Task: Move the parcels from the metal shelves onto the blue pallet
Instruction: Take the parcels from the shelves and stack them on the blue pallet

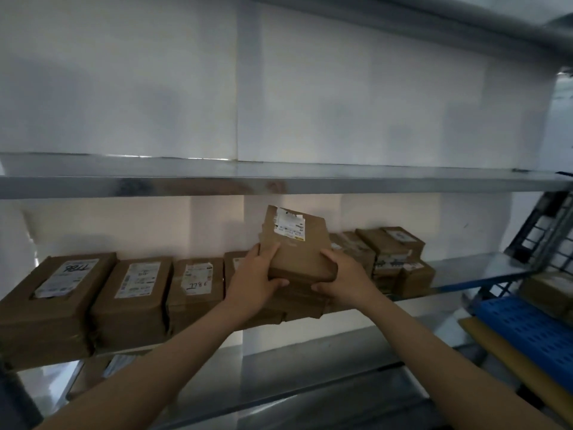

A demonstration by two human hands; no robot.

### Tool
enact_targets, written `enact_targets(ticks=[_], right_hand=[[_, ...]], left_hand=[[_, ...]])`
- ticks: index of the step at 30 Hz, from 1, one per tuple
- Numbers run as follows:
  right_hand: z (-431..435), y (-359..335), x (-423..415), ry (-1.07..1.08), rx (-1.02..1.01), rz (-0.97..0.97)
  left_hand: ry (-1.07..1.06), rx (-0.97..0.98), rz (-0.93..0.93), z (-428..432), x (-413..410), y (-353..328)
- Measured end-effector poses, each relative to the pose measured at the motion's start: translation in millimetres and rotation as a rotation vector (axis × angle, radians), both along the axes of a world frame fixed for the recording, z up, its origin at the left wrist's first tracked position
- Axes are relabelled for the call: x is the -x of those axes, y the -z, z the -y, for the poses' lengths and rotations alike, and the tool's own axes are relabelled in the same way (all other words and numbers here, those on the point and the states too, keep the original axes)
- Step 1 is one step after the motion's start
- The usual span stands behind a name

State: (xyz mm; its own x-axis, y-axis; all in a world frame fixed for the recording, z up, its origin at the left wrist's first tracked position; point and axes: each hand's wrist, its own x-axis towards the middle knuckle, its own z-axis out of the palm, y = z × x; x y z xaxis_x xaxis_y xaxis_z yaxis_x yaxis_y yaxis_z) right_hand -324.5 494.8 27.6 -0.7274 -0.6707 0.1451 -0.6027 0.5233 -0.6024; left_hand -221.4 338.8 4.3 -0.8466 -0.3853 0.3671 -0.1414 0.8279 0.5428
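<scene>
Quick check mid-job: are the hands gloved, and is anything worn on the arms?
No gloves: the left hand and right hand are bare. The left forearm and right forearm are bare too, with no sleeve, watch or wristband in view.

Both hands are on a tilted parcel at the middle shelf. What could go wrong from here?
1. The left hand and right hand grip only the lower end of the parcel, so it may tip or slip.
2. Its top edge sits close under the upper shelf; lifting straight up could knock it.
3. The parcels beneath seem to overhang the edge; pulling outward could drag one off.
</scene>
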Motion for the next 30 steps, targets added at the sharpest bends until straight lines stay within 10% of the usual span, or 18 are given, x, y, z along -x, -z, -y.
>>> enact_targets(ticks=[14,30], right_hand=[[-140,-16,49,-0.031,0.061,0.014],[-395,19,122,0.497,-0.037,0.034]], left_hand=[[-0.023,-0.016,-0.011,-143,42,-20],[0.468,-0.064,0.048,-364,198,13]])
